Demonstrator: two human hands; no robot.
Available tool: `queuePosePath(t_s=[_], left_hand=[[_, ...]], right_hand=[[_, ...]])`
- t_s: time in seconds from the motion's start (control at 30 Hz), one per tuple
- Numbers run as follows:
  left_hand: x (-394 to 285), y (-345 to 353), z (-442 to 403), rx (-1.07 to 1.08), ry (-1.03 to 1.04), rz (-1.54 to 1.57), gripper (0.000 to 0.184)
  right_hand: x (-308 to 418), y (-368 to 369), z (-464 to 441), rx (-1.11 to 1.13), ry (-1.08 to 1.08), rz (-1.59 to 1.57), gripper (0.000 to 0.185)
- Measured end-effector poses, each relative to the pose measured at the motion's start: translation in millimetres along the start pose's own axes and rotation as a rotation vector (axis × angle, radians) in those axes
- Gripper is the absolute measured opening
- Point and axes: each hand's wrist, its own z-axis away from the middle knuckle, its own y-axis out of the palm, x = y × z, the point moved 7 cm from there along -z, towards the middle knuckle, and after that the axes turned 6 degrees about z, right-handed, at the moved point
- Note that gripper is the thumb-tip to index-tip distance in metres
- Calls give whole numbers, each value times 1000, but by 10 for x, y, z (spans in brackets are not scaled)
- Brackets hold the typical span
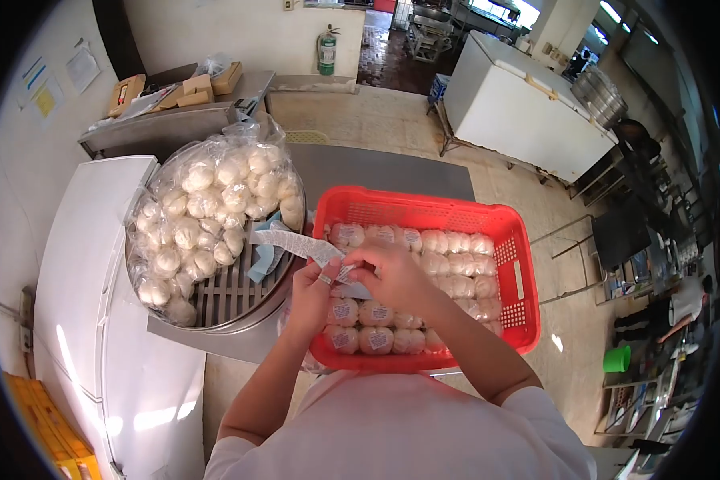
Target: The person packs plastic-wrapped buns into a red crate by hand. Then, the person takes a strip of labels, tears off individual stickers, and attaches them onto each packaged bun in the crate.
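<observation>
A strip of printed labels (296,242) is held by my left hand (315,290), whose fingers are closed on it above the left side of a red basket (424,205). My right hand (388,274) meets the left at the strip's lower end, its fingers pinched; what they grip is too small to make out. Rows of wrapped white buns (458,264) fill the basket, and several at the left carry round printed labels. To the left, a clear bag of white buns (208,208) rests on a round slatted metal tray (232,304), beside a blue cloth (262,260).
The basket and tray stand on a grey metal table (376,172). Behind are a desk with cardboard boxes (196,90), a fire extinguisher (326,52) and a white chest freezer (528,108). A person (686,308) stands at the far right near a green bucket (617,359).
</observation>
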Motion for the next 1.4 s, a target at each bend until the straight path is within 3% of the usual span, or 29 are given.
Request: queuePosePath(t_s=[0.13,0.43,0.6,0.93,1.27,1.4], left_hand=[[73,-86,-41,-83,0,48,22],[62,1,-11,-34,-20,-46,21],[117,-91,-7,-43,-57,-57,20],[132,-95,-63,-38,-71,125,21],[148,-81,-68,-102,-26,-66,24],[132,-112,-72,-168,-77,59,26]], right_hand=[[7,31,103,-111,-60,150,17],[230,1,204,-180,-266,315,16],[310,11,185,-263,-237,306,16],[151,110,242,-228,-147,273,18],[345,105,386,-187,-260,412,20],[577,116,555,-132,-256,196,13]])
